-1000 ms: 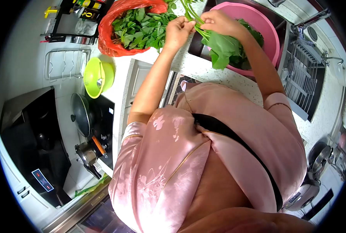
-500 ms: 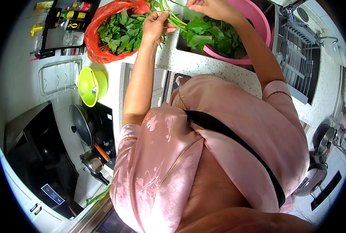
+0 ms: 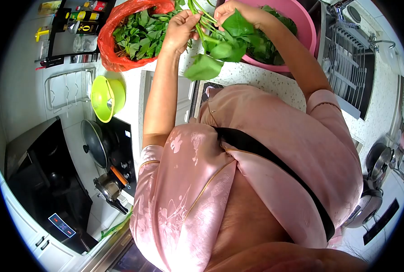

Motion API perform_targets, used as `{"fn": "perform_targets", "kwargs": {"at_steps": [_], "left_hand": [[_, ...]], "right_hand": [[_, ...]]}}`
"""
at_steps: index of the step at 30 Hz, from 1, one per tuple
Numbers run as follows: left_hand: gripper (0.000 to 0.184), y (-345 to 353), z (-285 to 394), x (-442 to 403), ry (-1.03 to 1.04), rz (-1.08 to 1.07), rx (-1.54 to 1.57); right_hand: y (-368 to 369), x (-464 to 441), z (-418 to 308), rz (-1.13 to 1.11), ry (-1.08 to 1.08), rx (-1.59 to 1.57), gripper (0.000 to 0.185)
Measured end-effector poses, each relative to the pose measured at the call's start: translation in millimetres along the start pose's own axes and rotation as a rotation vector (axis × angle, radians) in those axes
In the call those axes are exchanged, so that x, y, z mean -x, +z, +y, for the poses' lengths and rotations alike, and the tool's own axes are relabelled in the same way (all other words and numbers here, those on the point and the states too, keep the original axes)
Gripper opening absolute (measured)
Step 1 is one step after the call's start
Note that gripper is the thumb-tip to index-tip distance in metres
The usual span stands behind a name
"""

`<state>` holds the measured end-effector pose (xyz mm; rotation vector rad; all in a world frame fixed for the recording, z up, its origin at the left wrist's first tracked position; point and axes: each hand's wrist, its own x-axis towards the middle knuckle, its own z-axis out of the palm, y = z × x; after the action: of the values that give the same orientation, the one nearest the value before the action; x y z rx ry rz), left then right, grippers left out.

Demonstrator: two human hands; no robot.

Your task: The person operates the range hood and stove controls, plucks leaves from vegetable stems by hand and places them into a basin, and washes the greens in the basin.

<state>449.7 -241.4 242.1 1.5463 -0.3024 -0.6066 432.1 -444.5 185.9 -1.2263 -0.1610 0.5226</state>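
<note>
Between my two hands is a bunch of leafy green stems [image 3: 222, 47], its broad leaves hanging down in front of the counter edge. My left hand [image 3: 182, 31] is closed, thumb and fingers pinching the stems. Close beside it, my right hand [image 3: 239, 14] also grips the stems, fingers curled and partly hidden by a leaf. To the left, a red plastic bag [image 3: 106, 45] lies open, full of loose green leaves [image 3: 143, 34]. Under my right forearm a pink basin [image 3: 305, 27] holds more leaves [image 3: 272, 47].
A lime-green bowl [image 3: 116, 97] stands on the counter at left, near a wire rack [image 3: 69, 90]. Beyond are a lidded pan [image 3: 95, 143] and a pressure cooker [image 3: 109, 187] by the hob. A dish rack [image 3: 347, 68] sits in the sink area at right.
My right hand has come down and left, closer to my left hand, and now holds the stems. The leaves have swung lower and left, away from the basin.
</note>
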Motion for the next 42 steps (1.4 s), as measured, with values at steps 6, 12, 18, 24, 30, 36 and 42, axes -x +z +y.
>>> {"fn": "perform_targets", "kwargs": {"at_steps": [6, 12, 18, 24, 30, 36, 42], "left_hand": [[0.014, 0, -2, 0, -0.014, -0.112, 0.158], [0.016, 3, 1, 1, -0.131, -0.055, -0.014], [0.017, -3, 2, 10, -0.153, -0.064, 0.049], [0.014, -9, -6, 13, -0.190, -0.134, 0.199], [0.013, -10, -14, 11, -0.199, -0.097, 0.357], [0.015, -10, -19, 10, -0.118, 0.090, 0.200], [0.013, -3, -7, 21, -0.039, 0.108, 0.084]], "right_hand": [[22, 31, -10, -0.090, -0.077, -0.188, 0.019], [27, 15, -10, -0.044, 0.106, 0.082, 0.012], [23, 17, 22, -0.049, 0.072, -0.558, 0.021], [37, 17, 19, -0.604, -0.040, -0.789, 0.026], [28, 5, 45, -0.593, -0.102, -0.800, 0.026], [55, 41, 3, 0.100, 0.036, -0.240, 0.020], [31, 37, 30, -0.075, -0.144, 0.170, 0.014]]}}
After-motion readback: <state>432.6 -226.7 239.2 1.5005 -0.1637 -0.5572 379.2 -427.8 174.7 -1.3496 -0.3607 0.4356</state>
